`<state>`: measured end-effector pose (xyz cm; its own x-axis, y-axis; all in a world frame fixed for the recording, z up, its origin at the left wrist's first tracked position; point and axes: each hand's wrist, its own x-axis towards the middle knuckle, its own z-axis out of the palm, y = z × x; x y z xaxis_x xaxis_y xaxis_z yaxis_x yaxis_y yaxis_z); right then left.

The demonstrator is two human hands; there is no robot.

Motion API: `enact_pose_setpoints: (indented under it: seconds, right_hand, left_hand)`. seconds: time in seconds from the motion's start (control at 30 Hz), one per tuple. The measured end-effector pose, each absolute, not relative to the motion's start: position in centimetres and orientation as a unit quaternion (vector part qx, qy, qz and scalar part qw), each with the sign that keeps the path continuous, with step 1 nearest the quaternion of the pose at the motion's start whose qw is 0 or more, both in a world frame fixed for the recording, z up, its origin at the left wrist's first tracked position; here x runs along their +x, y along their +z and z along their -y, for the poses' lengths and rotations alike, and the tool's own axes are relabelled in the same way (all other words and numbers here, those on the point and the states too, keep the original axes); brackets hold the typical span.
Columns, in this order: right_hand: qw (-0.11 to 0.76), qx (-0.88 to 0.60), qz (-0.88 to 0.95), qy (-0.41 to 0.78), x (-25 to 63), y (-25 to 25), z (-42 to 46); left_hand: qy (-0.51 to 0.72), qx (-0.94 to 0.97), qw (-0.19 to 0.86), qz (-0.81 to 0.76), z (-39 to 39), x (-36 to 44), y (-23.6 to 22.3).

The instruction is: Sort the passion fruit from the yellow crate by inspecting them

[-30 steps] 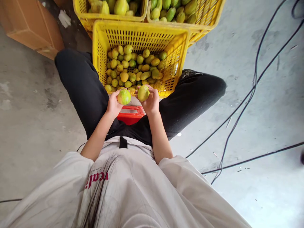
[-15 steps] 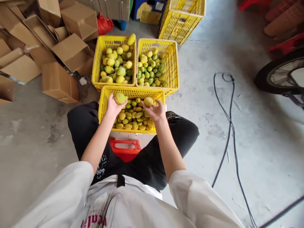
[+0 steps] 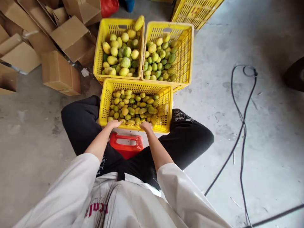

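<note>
My left hand (image 3: 115,123) lies over the near rim of the front yellow crate (image 3: 167,109), its fingers curled inward. On the same rim, further right, my right hand (image 3: 145,126) is closed in a similar way. The fingertips of both are partly hidden inside the crate. Many small yellow-green fruits, lemon-like in shape (image 3: 124,111), lie in this crate, with bare lattice showing at its right side. Behind it, a left crate (image 3: 96,60) and a right crate (image 3: 187,57) hold more such fruits, the left ones looking larger.
Cardboard boxes (image 3: 60,74) are heaped at the left. A red plastic piece with a handle slot (image 3: 127,152) sits between my knees. Another yellow crate (image 3: 199,11) stands at the back. A black cable (image 3: 242,126) loops over the floor at the right.
The two fruits that my hands held up, one in each, are no longer in them. Both hands have come down and back to the crate's near rim. The view has moved closer to the crates.
</note>
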<state>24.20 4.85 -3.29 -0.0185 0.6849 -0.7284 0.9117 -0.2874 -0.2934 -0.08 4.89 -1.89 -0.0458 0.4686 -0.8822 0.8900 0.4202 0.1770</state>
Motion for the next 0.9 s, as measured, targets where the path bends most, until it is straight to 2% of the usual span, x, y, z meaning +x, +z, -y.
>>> enact_pose_setpoints:
  seconds: [0.17, 0.33, 0.4, 0.57, 0.9]
  right_hand:
    - [0.219, 0.657, -0.554, -0.461, 23.3, -5.5, -4.6]
    - [0.213, 0.632, -0.549, -0.503, 23.6, -7.6, -4.9]
    - [0.204, 0.618, -0.549, -0.525, 23.7, -8.5, -4.8]
    - [0.190, 0.604, -0.537, -0.558, 23.7, -10.5, -4.6]
    - [0.173, 0.633, -0.495, -0.569, 23.8, -11.1, -5.0]
  left_hand:
    - [-0.268, 0.517, 0.499, -0.642, -5.0, -1.4, -4.0]
    - [-0.270, 0.517, 0.489, -0.649, -5.3, -0.8, -5.7]
    - [-0.225, 0.513, 0.486, -0.671, -5.2, 0.3, -6.3]
    - [-0.018, 0.474, 0.500, -0.724, -6.1, 3.1, -7.6]
    - [0.010, 0.460, 0.470, -0.753, -7.8, 4.7, -8.8]
